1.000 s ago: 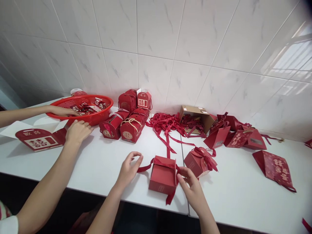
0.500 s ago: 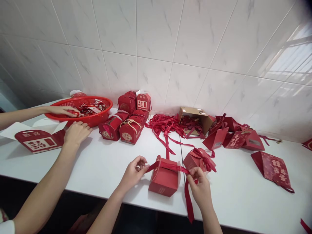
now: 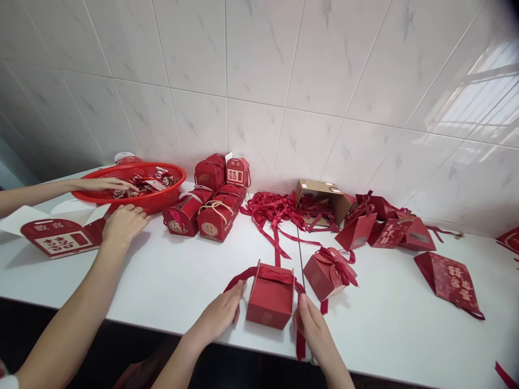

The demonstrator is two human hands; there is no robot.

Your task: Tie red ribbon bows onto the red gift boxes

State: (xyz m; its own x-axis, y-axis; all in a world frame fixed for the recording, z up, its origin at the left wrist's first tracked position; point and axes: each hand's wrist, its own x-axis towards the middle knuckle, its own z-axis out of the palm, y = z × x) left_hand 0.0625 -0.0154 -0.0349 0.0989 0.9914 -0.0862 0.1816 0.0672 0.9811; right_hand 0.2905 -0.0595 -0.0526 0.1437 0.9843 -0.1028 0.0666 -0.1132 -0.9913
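Tabletop (image 3: 385, 329): beside box (image 3: 270, 301), left grip (image 3: 221, 314) inward, closure unclear; right grip (image 3: 313, 324) clamped on ribbon (image 3: 300, 344).

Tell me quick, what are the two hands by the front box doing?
Left hand: curved beside the red gift box; grip can't be told.
Right hand: at the red ribbon; grip can't be told.

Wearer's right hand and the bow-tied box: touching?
Apart: the head view shows a strip of white tabletop between the wearer's right hand and the bow-tied box.
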